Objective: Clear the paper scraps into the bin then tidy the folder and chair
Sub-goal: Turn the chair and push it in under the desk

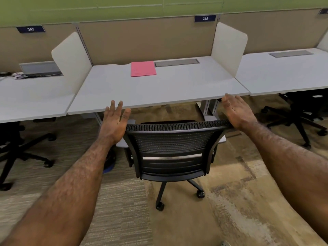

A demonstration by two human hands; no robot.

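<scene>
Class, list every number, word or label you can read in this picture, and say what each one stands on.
"248": white digits on a dark blue plate atop the tan partition behind the middle desk.
"247": on a matching plate at the left; blurred, so less sure.
A third plate at the right edge: cut off, unreadable.
Pink folder: faint marks, unreadable.

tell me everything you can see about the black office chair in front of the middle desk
The black mesh-back office chair faces the grey desk, seen from behind. It has a curved mesh top rail, a slatted plastic lower back, grey armrests and a castered base on carpet. It stands upright, partly tucked in. The open left hand and right hand rest at its top corners.
</scene>
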